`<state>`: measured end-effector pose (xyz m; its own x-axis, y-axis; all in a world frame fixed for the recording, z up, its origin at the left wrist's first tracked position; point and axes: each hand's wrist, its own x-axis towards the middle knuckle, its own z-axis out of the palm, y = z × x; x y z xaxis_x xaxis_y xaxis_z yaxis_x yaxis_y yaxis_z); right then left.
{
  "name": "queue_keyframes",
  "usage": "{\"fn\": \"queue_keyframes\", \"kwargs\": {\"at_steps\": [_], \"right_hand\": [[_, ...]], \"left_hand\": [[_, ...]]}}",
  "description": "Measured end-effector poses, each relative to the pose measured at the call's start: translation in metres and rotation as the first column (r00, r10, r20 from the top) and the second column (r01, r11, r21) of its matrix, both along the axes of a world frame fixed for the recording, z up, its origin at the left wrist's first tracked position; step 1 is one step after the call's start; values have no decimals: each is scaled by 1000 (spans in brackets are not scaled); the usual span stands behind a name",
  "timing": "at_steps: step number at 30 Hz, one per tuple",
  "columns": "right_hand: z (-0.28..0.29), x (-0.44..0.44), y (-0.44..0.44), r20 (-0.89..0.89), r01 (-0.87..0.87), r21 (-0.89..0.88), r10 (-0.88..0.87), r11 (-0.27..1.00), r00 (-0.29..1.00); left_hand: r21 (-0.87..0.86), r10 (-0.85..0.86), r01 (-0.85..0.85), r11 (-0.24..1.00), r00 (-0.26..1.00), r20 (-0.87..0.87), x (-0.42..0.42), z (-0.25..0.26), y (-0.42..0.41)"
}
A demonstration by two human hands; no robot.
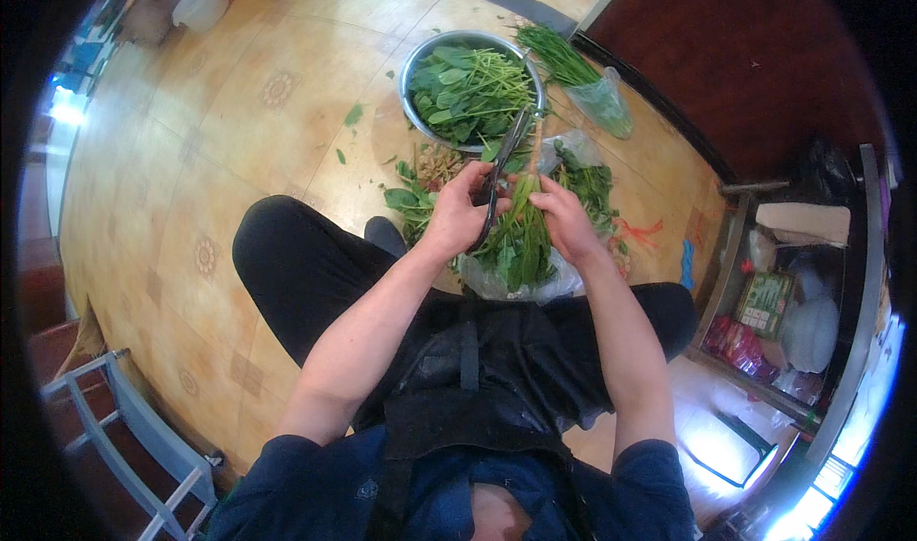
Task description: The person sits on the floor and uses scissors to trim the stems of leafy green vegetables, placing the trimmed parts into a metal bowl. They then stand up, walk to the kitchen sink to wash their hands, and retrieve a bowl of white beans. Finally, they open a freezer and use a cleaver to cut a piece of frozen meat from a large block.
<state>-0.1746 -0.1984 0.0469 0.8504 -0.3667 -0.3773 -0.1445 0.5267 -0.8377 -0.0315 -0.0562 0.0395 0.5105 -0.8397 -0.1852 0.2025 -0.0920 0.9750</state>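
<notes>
My left hand [456,210] grips a pair of black-handled scissors [511,138], its blades pointing away from me towards the bowl. In my right hand [569,219] is a bunch of leafy greens [526,201], its pale root end [536,143] facing away and its leaves hanging towards my lap. The scissor blades lie just left of the root end; whether they touch it I cannot tell. Beyond my hands stands a round metal bowl [405,100] heaped with cut greens [466,86]. A clear plastic bag [566,283] lies under the hanging leaves.
Trimmed root ends [438,163] and loose leaves [408,197] lie left of my hands. More greens [587,179] lie to the right. Long thin green stalks [555,54] in a plastic bag [609,104] rest beside the bowl. A low shelf [723,269] stands right, a grey metal frame [136,426] lower left.
</notes>
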Motion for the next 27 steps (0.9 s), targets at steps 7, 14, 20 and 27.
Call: {"fn": "queue_keyframes", "kwargs": {"at_steps": [7,14,20,27], "right_hand": [[7,3,4,58,-14,125,7,992,998],[6,3,8,6,28,11,-28,1000,1000],[-3,0,0,-36,36,60,-34,998,999],[-3,-5,-8,-138,13,119,4,993,990]], "left_hand": [[36,-5,12,999,982,-191,6,9,0],[91,-57,103,990,909,-412,8,12,3],[95,-91,125,988,949,-303,17,7,6],[241,-189,67,968,828,528,36,23,11]]}}
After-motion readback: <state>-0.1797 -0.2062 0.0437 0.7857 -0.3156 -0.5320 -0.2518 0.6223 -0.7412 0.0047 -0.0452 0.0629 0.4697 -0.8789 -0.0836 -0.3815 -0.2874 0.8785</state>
